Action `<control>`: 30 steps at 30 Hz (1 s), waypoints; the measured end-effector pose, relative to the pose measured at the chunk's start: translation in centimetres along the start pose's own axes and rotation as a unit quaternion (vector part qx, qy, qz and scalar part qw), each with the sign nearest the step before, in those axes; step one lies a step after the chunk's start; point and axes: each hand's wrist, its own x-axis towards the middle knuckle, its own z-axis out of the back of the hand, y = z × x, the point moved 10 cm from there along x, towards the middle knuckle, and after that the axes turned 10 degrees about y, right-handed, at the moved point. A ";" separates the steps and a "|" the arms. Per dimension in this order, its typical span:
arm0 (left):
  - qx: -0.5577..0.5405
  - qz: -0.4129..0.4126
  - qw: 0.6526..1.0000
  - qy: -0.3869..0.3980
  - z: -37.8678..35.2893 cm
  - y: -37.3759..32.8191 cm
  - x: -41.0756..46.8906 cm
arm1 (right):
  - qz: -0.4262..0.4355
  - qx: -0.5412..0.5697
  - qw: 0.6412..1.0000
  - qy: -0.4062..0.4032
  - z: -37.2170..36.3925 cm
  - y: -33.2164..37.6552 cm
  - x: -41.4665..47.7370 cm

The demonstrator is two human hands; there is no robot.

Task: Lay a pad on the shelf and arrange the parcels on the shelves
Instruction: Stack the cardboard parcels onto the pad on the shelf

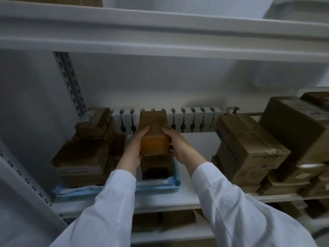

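Both hands, left [132,150] and right [179,147], clamp the long sides of a carton [154,132] resting on a lower box [156,165] on the blue pad [158,188]. It looks stiff, light, with taped faces likely slick; side grip suits.

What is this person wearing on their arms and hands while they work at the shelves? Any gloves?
No gloves: the left hand and the right hand are both bare. Each arm is covered by a long white sleeve, the left sleeve and the right sleeve, loose and softly creased, ending at the wrist, much like a lab coat. No watch, rings or markings on the sleeves can be made out.
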 end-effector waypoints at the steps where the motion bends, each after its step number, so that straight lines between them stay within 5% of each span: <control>1: 0.019 0.000 1.000 0.002 0.2 0.0 0.3 | -0.005 0.002 1.000 -0.008 0.2 -0.2 0.3; 17: 0.128 0.024 0.991 0.009 1.6 3.1 3.0 | -0.084 0.004 0.995 -0.060 2.1 -4.2 3.2; 30: -0.077 0.045 0.996 0.022 2.0 4.8 2.7 | -0.085 0.062 0.993 -0.055 1.8 -5.7 3.7</control>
